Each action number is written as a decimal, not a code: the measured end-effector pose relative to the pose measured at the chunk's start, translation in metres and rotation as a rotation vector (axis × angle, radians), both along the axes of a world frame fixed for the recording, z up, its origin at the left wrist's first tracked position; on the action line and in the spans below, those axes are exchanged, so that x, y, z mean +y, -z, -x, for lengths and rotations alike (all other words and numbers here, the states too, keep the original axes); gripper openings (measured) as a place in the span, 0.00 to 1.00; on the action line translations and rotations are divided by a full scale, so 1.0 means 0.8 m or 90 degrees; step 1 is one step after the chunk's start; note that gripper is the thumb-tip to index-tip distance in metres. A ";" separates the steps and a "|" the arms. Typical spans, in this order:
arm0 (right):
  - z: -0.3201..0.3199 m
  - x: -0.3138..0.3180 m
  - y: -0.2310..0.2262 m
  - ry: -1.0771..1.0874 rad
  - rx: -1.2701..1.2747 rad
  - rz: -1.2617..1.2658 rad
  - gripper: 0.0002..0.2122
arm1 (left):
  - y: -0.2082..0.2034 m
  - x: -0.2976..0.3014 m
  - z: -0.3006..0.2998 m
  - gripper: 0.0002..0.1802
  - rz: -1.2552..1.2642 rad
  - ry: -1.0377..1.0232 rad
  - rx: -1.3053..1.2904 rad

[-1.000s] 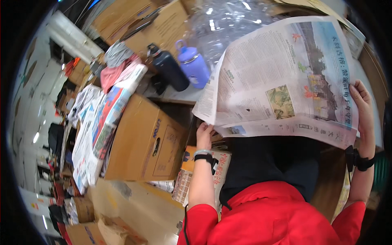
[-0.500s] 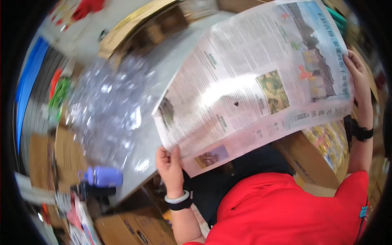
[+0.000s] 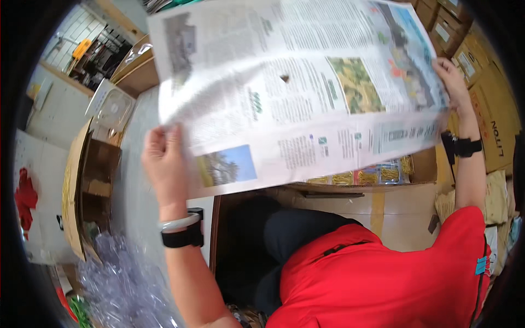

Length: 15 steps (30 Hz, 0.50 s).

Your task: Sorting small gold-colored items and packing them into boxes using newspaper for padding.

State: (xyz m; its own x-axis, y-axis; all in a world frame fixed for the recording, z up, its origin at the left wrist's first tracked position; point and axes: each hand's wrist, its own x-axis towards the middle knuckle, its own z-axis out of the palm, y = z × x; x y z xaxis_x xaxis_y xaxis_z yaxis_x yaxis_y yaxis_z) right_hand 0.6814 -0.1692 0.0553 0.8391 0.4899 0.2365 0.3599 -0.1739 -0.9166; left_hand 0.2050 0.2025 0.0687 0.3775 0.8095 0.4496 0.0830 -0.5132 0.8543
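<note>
A large sheet of newspaper is spread between my two hands, with printed columns, colour pictures and a small dark hole near its middle. My left hand pinches its left edge near the lower corner, thumb on top. At the right edge, my right hand grips the sheet with the fingers closed on it. The paper hangs above the grey table and my lap, bowed slightly and hiding much of what lies behind it.
A heap of clear plastic pieces lies at lower left by an open cardboard box. Behind the newspaper's lower edge, a carton holds gold-coloured packets. Large cartons stand at the right. A clear plastic container sits at the table's far left.
The view has swung to the right, so the plastic heap now shows lower left. Both hands still hold the newspaper, which appears more level and farther left in the picture.
</note>
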 end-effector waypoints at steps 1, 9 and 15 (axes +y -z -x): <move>-0.002 -0.009 0.025 0.022 0.032 0.004 0.08 | 0.015 0.016 -0.017 0.07 0.014 0.028 0.040; -0.021 -0.048 0.190 0.218 -0.203 0.450 0.07 | 0.159 0.014 -0.154 0.12 -0.037 0.001 0.489; -0.013 -0.019 0.165 0.208 -0.306 0.585 0.08 | 0.157 0.008 -0.207 0.09 -0.129 0.018 0.659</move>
State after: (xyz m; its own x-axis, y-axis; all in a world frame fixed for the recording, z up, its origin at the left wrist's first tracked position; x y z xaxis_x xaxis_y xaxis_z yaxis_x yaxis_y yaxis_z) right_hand 0.6920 -0.1840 -0.0763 0.8783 0.4177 0.2325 0.4585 -0.8738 -0.1624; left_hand 0.3709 0.2088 -0.0567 0.6720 0.7402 0.0231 0.7083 -0.6516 0.2713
